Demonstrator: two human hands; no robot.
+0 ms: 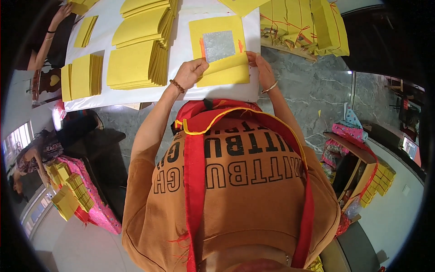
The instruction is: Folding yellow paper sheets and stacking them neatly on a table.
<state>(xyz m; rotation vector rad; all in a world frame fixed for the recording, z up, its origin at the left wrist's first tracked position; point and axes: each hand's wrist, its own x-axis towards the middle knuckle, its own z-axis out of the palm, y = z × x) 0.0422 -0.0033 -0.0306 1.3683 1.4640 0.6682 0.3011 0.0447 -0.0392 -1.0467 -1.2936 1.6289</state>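
A yellow paper sheet (197, 32) with a silver foil square (219, 44) in its middle lies on the white-covered table in front of me. Its near part is folded up over the lower end of the foil. My left hand (191, 71) pinches the left end of this fold between thumb and fingers. At the fold's right end, my right hand (263, 71) grips the paper edge with its fingertips. Orange marks show on both sides of the foil. Left of the sheet stand large stacks of folded yellow paper (136, 63).
Smaller folded yellow bundles (81, 76) sit on the table's left side. Tied yellow paper bundles (290, 20) stand off its right end. Another person's arm (45, 43) reaches in at far left. Lower left, a person bends beside a pink-covered table (97, 199).
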